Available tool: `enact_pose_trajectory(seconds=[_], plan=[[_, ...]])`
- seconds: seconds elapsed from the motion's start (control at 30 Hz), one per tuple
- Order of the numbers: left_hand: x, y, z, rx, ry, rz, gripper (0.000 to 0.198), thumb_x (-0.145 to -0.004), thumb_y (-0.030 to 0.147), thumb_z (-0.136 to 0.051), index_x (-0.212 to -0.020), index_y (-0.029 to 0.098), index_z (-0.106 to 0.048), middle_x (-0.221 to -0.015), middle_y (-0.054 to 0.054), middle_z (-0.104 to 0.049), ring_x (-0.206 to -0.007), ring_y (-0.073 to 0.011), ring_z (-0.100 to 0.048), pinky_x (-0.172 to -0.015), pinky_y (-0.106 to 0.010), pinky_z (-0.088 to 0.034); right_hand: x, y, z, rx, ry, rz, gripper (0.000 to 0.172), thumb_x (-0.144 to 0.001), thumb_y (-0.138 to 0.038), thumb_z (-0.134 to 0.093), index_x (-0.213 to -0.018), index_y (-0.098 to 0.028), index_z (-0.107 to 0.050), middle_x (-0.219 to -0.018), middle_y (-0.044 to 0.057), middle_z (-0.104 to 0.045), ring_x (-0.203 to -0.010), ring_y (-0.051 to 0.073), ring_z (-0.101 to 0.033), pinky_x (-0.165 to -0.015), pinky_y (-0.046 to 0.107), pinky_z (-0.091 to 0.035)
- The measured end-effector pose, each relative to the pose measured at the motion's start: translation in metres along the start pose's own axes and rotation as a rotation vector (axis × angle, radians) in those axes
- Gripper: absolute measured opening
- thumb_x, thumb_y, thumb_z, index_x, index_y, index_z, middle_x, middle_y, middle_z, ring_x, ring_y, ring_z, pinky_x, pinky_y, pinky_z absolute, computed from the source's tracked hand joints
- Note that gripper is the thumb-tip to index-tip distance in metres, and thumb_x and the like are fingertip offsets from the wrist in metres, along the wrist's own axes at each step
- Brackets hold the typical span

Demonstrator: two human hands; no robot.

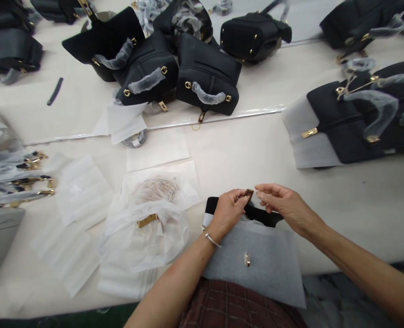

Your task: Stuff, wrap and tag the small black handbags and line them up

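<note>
Left hand [229,210] is pinching a small clasp [249,195], likely stiff, slippery, best held by edges; right hand [277,201] is hovering beside, grip unclear.

A pale surface [242,155] carries black handbags [208,59], white sheets [85,187], a dark strip [55,91] and wrapped straps [13,199] with gold-coloured fittings [47,192]

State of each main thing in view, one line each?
Left grip, closed on metal plate.
Right grip, beside metal plate, hold unclear.
Black bag, partly covered by paper sheet.
Turn-lock, showing through paper sheet.
White plastic bag, crumpled.
Top-centre handle, plastic-wrapped.
Dark strip, lying loose.
</note>
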State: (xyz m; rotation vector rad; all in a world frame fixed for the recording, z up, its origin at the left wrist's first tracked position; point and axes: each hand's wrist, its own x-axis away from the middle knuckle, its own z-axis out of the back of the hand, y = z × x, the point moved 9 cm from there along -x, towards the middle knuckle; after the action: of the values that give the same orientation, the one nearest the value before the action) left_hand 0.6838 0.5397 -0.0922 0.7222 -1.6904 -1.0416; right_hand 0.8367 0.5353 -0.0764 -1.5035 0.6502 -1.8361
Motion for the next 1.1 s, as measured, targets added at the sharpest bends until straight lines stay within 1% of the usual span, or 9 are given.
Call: enact_pose_trajectory(seconds=[0.07, 0.17, 0.3, 0.4, 0.5, 0.6, 0.83, 0.97, 1.1], plan=[[-0.002, -0.002, 0.001, -0.006, -0.008, 0.049, 0.027, -0.089, 0.027, -0.054, -0.103, 0.014, -0.074, -0.07, 0.0, -0.063, -0.055, -0.0084, -0.05, -0.055, -0.018, -0.044, -0.002, 0.005, -0.005, -0.045, -0.047, -0.011, 0.051, -0.063, -0.044, -0.085, -0.103, -0.016, -0.073, -0.073, 0.001, -0.066, -0.058, 0.01, -0.052, -0.052, 0.023, -0.044], [-0.006, -0.005, 0.003, -0.02, 0.004, 0.081, 0.024, -0.087, 0.027, -0.055, -0.094, 0.012, -0.073, -0.067, 0.001, -0.06, -0.053, -0.008, -0.048, -0.053, -0.018, -0.042, -0.004, 0.009, -0.014, -0.098, -0.086, -0.026, 0.048, -0.063, -0.044, -0.085, -0.099, -0.015, -0.075, -0.066, 0.0, -0.065, -0.054, 0.009, -0.049, -0.051, 0.023, -0.042], [-0.01, -0.009, 0.004, -0.037, 0.014, 0.093, 0.023, -0.086, 0.026, -0.053, -0.087, 0.012, -0.071, -0.066, 0.001, -0.06, -0.052, -0.0079, -0.048, -0.053, -0.018, -0.041, -0.006, 0.007, -0.02, -0.127, -0.061, -0.026, 0.042, -0.059, -0.044, -0.087, -0.087, -0.014, -0.076, -0.066, 0.002, -0.066, -0.056, 0.01, -0.052, -0.052, 0.024, -0.044], [-0.011, -0.011, 0.005, -0.049, 0.019, 0.106, 0.023, -0.085, 0.026, -0.052, -0.083, 0.012, -0.07, -0.064, 0.002, -0.059, -0.051, -0.0078, -0.049, -0.051, -0.018, -0.04, -0.008, 0.006, -0.02, -0.134, -0.048, -0.023, 0.04, -0.059, -0.042, -0.088, -0.084, -0.013, -0.076, -0.067, 0.002, -0.067, -0.058, 0.011, -0.055, -0.053, 0.023, -0.046], [-0.011, -0.01, 0.006, -0.044, 0.026, 0.122, 0.022, -0.084, 0.026, -0.053, -0.078, 0.013, -0.069, -0.059, 0.002, -0.056, -0.05, -0.0079, -0.049, -0.05, -0.017, -0.039, -0.01, 0.008, -0.019, -0.127, -0.046, -0.029, 0.04, -0.057, -0.041, -0.089, -0.083, -0.013, -0.077, -0.066, 0.003, -0.067, -0.058, 0.012, -0.056, -0.054, 0.024, -0.048], [-0.011, -0.01, 0.008, -0.044, 0.037, 0.131, 0.023, -0.084, 0.028, -0.053, -0.075, 0.013, -0.069, -0.056, 0.003, -0.055, -0.05, -0.0084, -0.049, -0.05, -0.017, -0.039, -0.011, 0.007, -0.02, -0.108, -0.057, -0.024, 0.038, -0.059, -0.041, -0.088, -0.083, -0.013, -0.077, -0.067, 0.003, -0.068, -0.059, 0.012, -0.057, -0.055, 0.024, -0.049], [-0.012, -0.011, 0.01, -0.041, 0.043, 0.131, 0.024, -0.084, 0.03, -0.054, -0.072, 0.014, -0.068, -0.058, 0.003, -0.057, -0.049, -0.0085, -0.05, -0.05, -0.018, -0.039, -0.01, 0.002, -0.021, -0.077, -0.036, -0.007, 0.04, -0.058, -0.044, -0.088, -0.082, -0.014, -0.077, -0.067, 0.003, -0.068, -0.06, 0.014, -0.058, -0.057, 0.026, -0.051], [-0.012, -0.011, 0.011, -0.039, 0.052, 0.132, 0.025, -0.084, 0.03, -0.055, -0.069, 0.014, -0.067, -0.053, 0.004, -0.053, -0.047, -0.0084, -0.049, -0.049, -0.018, -0.037, -0.008, -0.002, -0.021, -0.053, -0.029, -0.004, 0.041, -0.057, -0.045, -0.088, -0.081, -0.014, -0.077, -0.065, 0.003, -0.067, -0.059, 0.013, -0.058, -0.057, 0.026, -0.051], [-0.011, -0.011, 0.012, -0.05, 0.061, 0.133, 0.029, -0.086, 0.034, -0.054, -0.068, 0.014, -0.066, -0.049, 0.004, -0.051, -0.045, -0.0083, -0.048, -0.047, -0.018, -0.034, -0.007, -0.003, -0.022, -0.051, -0.029, -0.013, 0.04, -0.057, -0.044, -0.088, -0.081, -0.014, -0.077, -0.065, 0.003, -0.068, -0.058, 0.013, -0.058, -0.057, 0.025, -0.052]])
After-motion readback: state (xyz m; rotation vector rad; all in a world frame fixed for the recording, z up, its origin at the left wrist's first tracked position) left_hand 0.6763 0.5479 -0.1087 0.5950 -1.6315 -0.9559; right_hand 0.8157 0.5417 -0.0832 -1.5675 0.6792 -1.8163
